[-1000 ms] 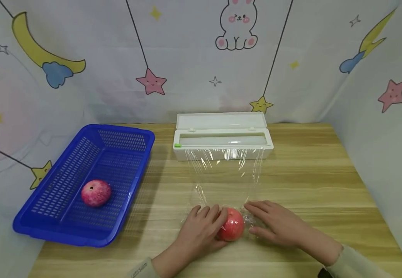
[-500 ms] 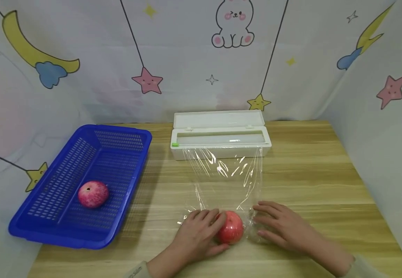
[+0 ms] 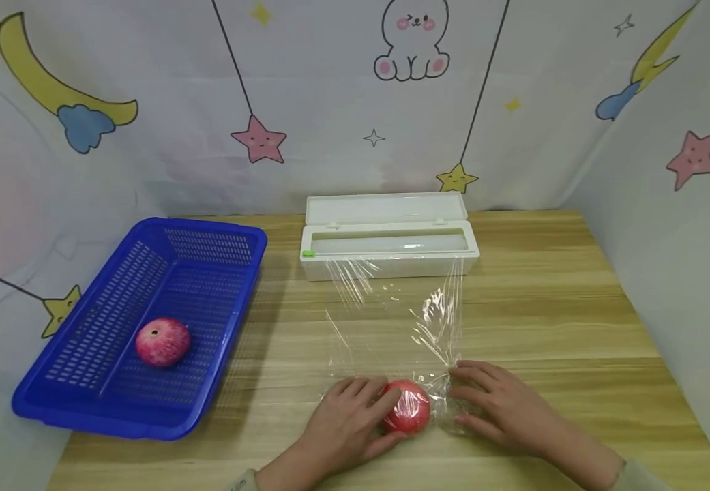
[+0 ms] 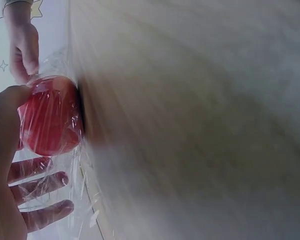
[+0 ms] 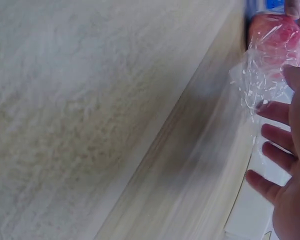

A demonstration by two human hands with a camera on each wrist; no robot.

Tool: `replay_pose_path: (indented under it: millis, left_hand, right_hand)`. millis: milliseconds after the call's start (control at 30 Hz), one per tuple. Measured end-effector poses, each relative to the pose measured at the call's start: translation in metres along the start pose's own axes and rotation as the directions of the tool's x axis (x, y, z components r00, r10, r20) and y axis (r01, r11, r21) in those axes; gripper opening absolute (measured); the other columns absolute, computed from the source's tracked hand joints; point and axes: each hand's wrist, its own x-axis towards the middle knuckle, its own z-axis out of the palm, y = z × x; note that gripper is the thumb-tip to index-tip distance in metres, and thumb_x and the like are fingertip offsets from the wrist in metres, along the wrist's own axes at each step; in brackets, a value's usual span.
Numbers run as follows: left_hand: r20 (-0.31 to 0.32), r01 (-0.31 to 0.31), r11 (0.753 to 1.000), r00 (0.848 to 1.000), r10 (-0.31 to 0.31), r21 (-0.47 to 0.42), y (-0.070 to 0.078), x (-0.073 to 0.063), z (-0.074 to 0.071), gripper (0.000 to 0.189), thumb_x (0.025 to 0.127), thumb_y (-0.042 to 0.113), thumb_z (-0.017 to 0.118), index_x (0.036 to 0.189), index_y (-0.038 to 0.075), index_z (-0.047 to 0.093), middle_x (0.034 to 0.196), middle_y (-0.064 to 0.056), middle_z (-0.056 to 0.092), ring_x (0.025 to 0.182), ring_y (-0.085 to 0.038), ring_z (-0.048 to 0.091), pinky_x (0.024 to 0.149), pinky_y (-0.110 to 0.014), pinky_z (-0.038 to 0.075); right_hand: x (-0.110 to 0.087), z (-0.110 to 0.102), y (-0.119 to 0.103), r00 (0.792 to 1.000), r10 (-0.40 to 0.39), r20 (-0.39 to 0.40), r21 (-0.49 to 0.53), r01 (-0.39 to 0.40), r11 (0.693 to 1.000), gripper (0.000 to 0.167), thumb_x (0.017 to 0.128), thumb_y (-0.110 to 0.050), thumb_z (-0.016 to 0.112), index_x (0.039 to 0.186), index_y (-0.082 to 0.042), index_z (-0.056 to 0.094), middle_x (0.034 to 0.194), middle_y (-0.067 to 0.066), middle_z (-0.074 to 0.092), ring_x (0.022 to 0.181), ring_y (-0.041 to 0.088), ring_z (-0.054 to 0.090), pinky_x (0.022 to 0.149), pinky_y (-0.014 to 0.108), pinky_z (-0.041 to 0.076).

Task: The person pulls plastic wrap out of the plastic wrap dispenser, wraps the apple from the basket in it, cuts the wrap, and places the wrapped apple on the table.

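A red apple [image 3: 408,408], covered by clear plastic wrap [image 3: 385,327], sits on the table near its front edge. My left hand [image 3: 348,419] holds its left side, thumb in front and fingers behind, over the film. The left wrist view shows film creased tightly over the apple [image 4: 52,115] and trailing across the left fingers. My right hand [image 3: 505,402] lies to the right of the apple, with its fingers at the gathered film edge. In the right wrist view its fingers [image 5: 277,137] are spread, thumb and index fingertip at the crumpled wrap [image 5: 262,75].
At the back stands a white cling-film dispenser [image 3: 389,267], lid up, from which the sheet runs forward. A blue plastic basket [image 3: 222,354] at left contains another apple [image 3: 163,341]. Printed cloth walls [image 3: 330,82] enclose the wooden table [image 3: 545,307].
The apple has moved slightly toward the front edge with my left hand. My right hand has shifted right, away from the apple, and the film between them has spread out.
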Motion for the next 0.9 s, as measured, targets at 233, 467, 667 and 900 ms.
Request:
replay_pose_path:
  millis: [233, 467, 667, 900]
  left_hand:
    - [-0.003, 0.044, 0.997, 0.999, -0.044, -0.064, -0.002, 0.001, -0.003, 0.065, 0.085, 0.069, 0.076, 0.127, 0.022, 0.063, 0.124, -0.001, 0.068, 0.116, -0.022, 0.067, 0.098, -0.043, 0.058]
    - [0.14, 0.249, 0.96, 0.963, -0.231, -0.126, -0.021, 0.004, -0.015, 0.068, 0.092, 0.068, 0.07, 0.136, 0.016, 0.064, 0.134, -0.002, 0.066, 0.127, -0.023, 0.063, 0.107, -0.042, 0.054]
    - [0.207, 0.338, 0.931, 0.929, -0.307, -0.139, -0.034, -0.006, -0.017, 0.056, 0.099, 0.062, 0.065, 0.131, 0.015, 0.067, 0.133, -0.004, 0.068, 0.126, -0.025, 0.065, 0.101, -0.044, 0.057]
    - [0.156, 0.289, 0.938, 0.953, -0.261, -0.193, -0.039, -0.014, -0.012, 0.047, 0.099, 0.056, 0.068, 0.122, 0.015, 0.069, 0.125, -0.003, 0.07, 0.12, -0.026, 0.067, 0.1, -0.044, 0.058]
  right_hand:
    - [0.0, 0.002, 0.002, 1.0, 0.025, 0.013, 0.064, -0.025, 0.998, 0.037, 0.104, -0.05, 0.066, 0.122, -0.019, 0.077, 0.128, -0.005, 0.07, 0.123, 0.02, 0.064, 0.105, 0.042, 0.05]
    - [-0.001, 0.005, 0.001, 1.0, -0.006, 0.02, 0.038, 0.005, 0.999, 0.039, 0.104, -0.05, 0.066, 0.122, -0.017, 0.077, 0.121, -0.005, 0.073, 0.118, 0.02, 0.066, 0.108, 0.047, 0.049]
    - [0.006, 0.001, 0.009, 0.999, 0.033, 0.012, 0.016, -0.033, 0.999, 0.047, 0.108, -0.053, 0.057, 0.125, -0.013, 0.076, 0.126, 0.002, 0.071, 0.121, 0.027, 0.065, 0.108, 0.054, 0.05]
    - [0.011, 0.001, 0.021, 0.997, 0.056, 0.049, -0.028, -0.055, 0.998, 0.053, 0.109, -0.054, 0.055, 0.13, -0.01, 0.073, 0.126, 0.005, 0.072, 0.121, 0.028, 0.064, 0.11, 0.057, 0.049]
